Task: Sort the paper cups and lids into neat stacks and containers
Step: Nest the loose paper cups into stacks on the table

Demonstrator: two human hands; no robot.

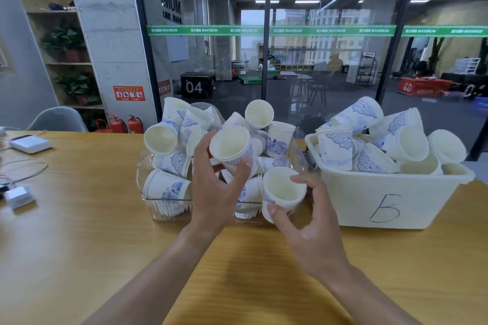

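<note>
**A:** What is in front of the person?

**B:** A wooden tabletop (pixel 79 232) with two containers side by side. In the middle stands a clear plastic bin (pixel 148 192), heaped with white paper cups printed in blue, lying at all angles. Just to its right is a white tub (pixel 396 203) marked with a handwritten "B", also piled with the same cups.

**A:** What are the hands doing?

**B:** Both reach over the near edge of the clear bin. The left hand (pixel 214 192) holds one paper cup (pixel 231 145) above the heap, tilted so its open mouth faces the viewer; its fingers and thumb are curled around the cup's sides. The right hand (pixel 311 229) grips a second cup (pixel 282 190), lower and just to the right of the first, thumb on the near side and fingers wrapped over the rim.

**A:** Anything else nearby?

**B:** At the far left of the tabletop lie a small white device (pixel 30 144) and some cables.
</note>
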